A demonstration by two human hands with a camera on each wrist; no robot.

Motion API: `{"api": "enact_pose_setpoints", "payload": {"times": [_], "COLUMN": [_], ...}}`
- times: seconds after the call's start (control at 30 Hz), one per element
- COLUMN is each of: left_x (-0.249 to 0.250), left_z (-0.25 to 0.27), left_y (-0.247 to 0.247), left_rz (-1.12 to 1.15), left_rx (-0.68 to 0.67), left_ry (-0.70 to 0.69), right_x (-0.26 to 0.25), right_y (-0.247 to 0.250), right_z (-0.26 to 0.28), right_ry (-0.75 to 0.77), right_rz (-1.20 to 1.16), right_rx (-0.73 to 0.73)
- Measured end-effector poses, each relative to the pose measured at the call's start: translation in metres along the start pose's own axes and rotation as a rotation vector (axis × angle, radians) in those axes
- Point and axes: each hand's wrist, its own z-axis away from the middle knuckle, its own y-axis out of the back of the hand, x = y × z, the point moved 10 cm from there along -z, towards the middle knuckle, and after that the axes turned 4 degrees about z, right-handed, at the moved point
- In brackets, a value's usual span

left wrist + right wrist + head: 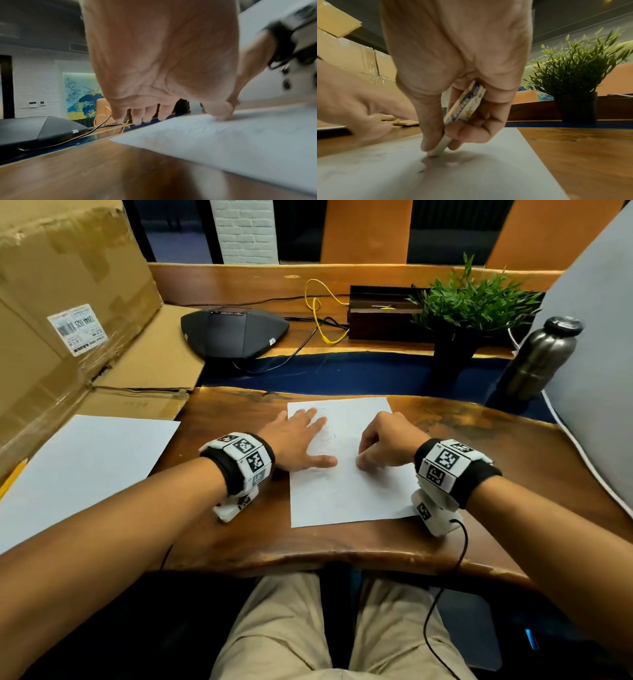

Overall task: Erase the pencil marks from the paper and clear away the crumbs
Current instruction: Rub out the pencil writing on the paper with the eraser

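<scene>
A white sheet of paper [346, 494] lies on the wooden desk [239, 535] in front of me, with faint pencil marks [330, 434] near its upper left. My left hand [301, 440] lies flat with straight fingers on the sheet's left edge, holding it down; the left wrist view shows its fingertips [137, 120] pressing on the paper [223, 142]. My right hand [387, 445] pinches a white eraser [464, 106] in a printed sleeve, its tip [436, 152] touching the paper [471, 175]. A small dark crumb [420, 171] lies just before the tip.
A second white sheet [78, 470] and a pencil [12, 479] lie at the left beside a large cardboard box [68, 302]. A black conference phone [234, 332], cables, a potted plant [469, 313] and a metal bottle [537, 357] stand behind the paper.
</scene>
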Motion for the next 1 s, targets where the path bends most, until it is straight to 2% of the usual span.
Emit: {"api": "enact_pose_setpoints", "payload": {"times": [0.1,0.17,0.27,0.37,0.43,0.47,0.57,0.63,0.67,0.77,0.83,1.0], "left_x": [0.011,0.012,0.006,0.004,0.004,0.003,0.003,0.004,0.004,0.004,0.005,0.006], "left_z": [0.022,0.026,0.019,0.014,0.012,0.011,0.010,0.010,0.010,0.013,0.014,0.017], "left_y": [-0.008,-0.021,-0.040,-0.049,-0.050,-0.051,-0.051,-0.051,-0.050,-0.048,-0.048,-0.049], "left_rz": [0.109,0.163,0.120,0.087,0.067,0.054,0.034,0.021,0.013,0.003,0.004,0.014], "left_rx": [-0.086,-0.152,-0.212,-0.225,-0.232,-0.236,-0.244,-0.249,-0.249,-0.253,-0.254,-0.277], "left_ry": [-0.053,-0.079,-0.094,-0.112,-0.109,-0.107,-0.098,-0.090,-0.087,-0.079,-0.075,-0.062], "right_x": [-0.009,-0.025,-0.045,-0.040,-0.036,-0.035,-0.040,-0.043,-0.044,-0.041,-0.039,-0.044], "right_y": [-0.003,-0.008,-0.010,-0.004,-0.008,-0.013,-0.038,-0.041,-0.035,-0.011,-0.011,-0.042], "right_z": [-0.001,0.000,-0.002,-0.007,-0.003,0.002,0.024,0.027,0.020,-0.001,0.001,0.033], "right_ry": [0.025,0.093,0.175,0.144,0.139,0.147,0.190,0.205,0.198,0.131,0.141,0.207], "right_rz": [-0.020,-0.016,0.007,-0.016,-0.047,-0.053,0.008,0.047,0.040,-0.034,-0.028,0.079], "right_rx": [-0.008,-0.051,-0.068,0.015,0.004,-0.048,-0.354,-0.421,-0.372,-0.096,-0.064,-0.419]}}
